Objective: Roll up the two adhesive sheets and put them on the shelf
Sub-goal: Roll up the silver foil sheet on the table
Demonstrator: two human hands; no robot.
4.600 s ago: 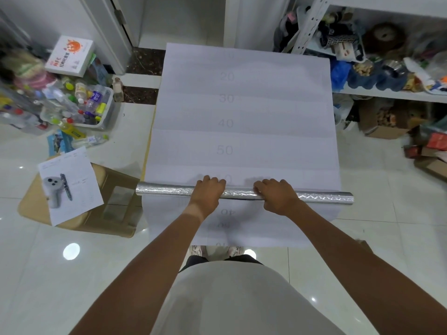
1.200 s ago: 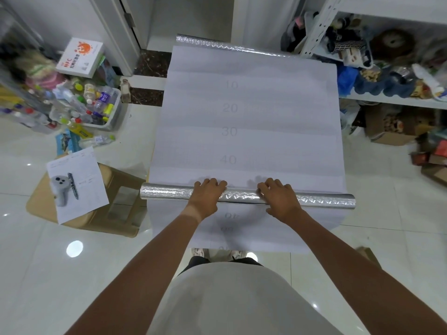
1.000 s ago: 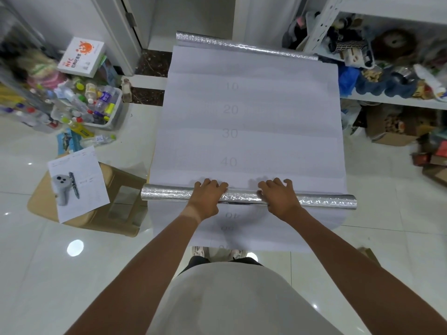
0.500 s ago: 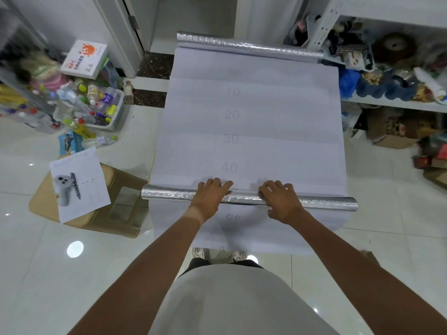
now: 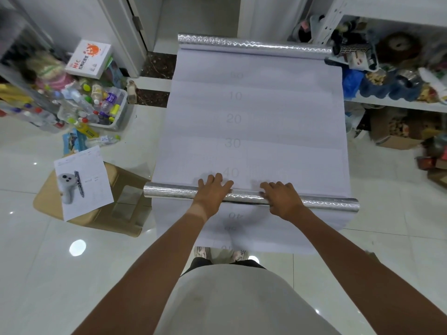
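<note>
Your left hand and right hand press flat, fingers spread, on the silver foil roll. Beyond your fingertips the white numbered backing sheet lies open up to its curled silver far edge.

hands: 2 | silver rolls: 2 | white sheets: 1 | shelves: 1

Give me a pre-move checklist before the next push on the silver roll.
1. Left hand on near roll: ok.
2. Right hand on the roll: ok.
3. Roll square to the sheet: slightly skewed, right end nearer; not ok.
4. Path ahead over the sheet free of objects: ok.
5. Far roll lies at the sheet's far end: ok.
6. Roll wound tight: cannot tell.
</note>
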